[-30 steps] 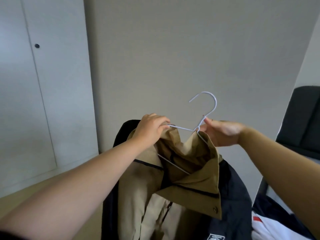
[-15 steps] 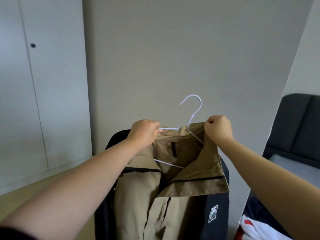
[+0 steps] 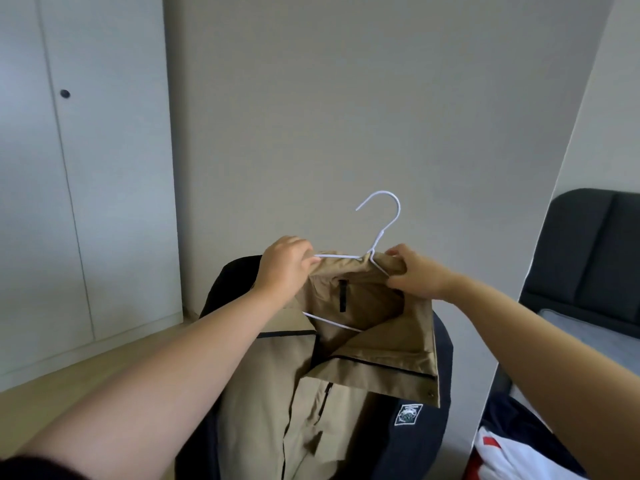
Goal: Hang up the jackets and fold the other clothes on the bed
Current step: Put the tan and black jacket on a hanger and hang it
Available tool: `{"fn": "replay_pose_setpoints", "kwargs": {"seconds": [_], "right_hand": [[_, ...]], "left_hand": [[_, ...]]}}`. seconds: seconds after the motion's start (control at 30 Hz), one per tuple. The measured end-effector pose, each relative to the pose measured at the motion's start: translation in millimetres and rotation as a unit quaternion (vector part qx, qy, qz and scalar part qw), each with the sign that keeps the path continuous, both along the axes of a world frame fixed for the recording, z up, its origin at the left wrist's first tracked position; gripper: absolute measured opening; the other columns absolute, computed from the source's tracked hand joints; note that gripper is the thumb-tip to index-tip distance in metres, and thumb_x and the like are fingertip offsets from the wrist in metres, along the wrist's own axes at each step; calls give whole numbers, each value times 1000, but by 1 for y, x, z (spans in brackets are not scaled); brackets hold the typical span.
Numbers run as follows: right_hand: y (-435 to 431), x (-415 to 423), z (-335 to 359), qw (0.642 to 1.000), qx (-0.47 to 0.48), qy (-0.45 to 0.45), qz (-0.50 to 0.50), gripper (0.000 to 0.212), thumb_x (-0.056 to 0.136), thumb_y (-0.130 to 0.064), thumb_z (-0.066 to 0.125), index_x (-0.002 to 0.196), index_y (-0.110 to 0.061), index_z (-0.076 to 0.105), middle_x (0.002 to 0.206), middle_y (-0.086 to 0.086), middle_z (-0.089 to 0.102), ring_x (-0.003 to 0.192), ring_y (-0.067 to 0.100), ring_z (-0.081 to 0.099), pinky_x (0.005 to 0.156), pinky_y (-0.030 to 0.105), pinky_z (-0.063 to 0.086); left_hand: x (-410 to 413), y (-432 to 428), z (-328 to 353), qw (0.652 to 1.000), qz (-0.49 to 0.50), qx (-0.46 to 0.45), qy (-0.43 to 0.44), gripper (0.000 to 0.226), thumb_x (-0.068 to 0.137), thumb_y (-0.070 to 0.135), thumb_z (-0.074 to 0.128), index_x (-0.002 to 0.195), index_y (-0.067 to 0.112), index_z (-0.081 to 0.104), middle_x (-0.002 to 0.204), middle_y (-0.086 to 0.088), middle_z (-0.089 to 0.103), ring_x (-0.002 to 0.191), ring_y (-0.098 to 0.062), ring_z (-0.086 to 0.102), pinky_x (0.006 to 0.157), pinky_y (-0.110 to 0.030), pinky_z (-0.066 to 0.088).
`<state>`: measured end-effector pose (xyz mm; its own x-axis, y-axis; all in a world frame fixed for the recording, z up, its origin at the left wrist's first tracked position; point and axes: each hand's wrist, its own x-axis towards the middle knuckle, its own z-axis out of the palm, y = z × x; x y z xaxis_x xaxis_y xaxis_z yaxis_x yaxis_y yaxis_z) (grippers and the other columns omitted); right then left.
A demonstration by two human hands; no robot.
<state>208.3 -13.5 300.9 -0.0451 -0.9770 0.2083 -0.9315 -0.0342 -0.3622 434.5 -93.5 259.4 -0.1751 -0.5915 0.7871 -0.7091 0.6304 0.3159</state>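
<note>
A tan jacket (image 3: 277, 403) with dark sleeves and a sleeve patch hangs in front of me, held up in the air. A white wire hanger (image 3: 384, 220) sits inside its collar, hook pointing up. My left hand (image 3: 284, 271) grips the left shoulder of the jacket together with the hanger's wire. The collar's right side is pinched by my right hand (image 3: 412, 275), just right of the hanger's neck. The hanger's lower bar shows inside the open neck.
A plain grey wall panel (image 3: 346, 116) stands straight ahead. White wardrobe doors (image 3: 86, 168) with a round dark knob are at the left, wooden floor below. At the right are a dark headboard (image 3: 588, 254), the bed (image 3: 595, 337) and a white, red and navy garment (image 3: 509, 455).
My right hand has moved from the hanger's neck to the collar and now pulls the fabric over the wire. The collar has opened wider and the jacket hangs straighter.
</note>
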Motion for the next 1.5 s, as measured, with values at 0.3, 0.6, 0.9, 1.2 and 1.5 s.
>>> {"fn": "replay_pose_setpoints", "kwargs": {"seconds": [0.3,0.6,0.9,1.2,1.5], "right_hand": [[-10,-6,-37,999,-47,-7,-22,47,86,-18,67,50,-16,38,53,-1,39,60,19,41,50,27,26],[-1,-25,-21,956,19,-279,-84,38,89,-33,64,65,-4,67,59,10,59,50,17,55,47,19,43],[-9,-19,-14,943,-232,-181,-155,40,84,-24,67,53,-11,44,50,2,43,54,19,42,46,28,29],[2,-20,-25,901,-30,-405,-155,49,87,-35,67,108,9,61,89,15,60,83,27,57,78,38,47],[12,-16,-8,864,9,-501,-45,38,91,-46,55,91,-10,67,95,13,71,75,22,70,60,32,58]], "left_hand": [[5,3,20,933,-129,299,-150,35,82,26,72,58,16,49,56,4,36,53,-10,32,47,-22,22],[-12,19,0,975,-118,181,-51,18,79,32,72,70,17,66,64,6,58,66,-15,53,58,-23,35],[-22,22,4,994,-45,99,-1,34,83,39,69,111,21,70,105,2,70,97,-18,60,75,-21,36],[4,15,-1,996,30,43,72,26,85,33,67,103,15,72,90,-4,73,86,-26,64,68,-25,39],[10,14,0,996,10,66,59,26,86,33,65,75,9,66,64,-6,60,67,-28,54,61,-35,42]]}}
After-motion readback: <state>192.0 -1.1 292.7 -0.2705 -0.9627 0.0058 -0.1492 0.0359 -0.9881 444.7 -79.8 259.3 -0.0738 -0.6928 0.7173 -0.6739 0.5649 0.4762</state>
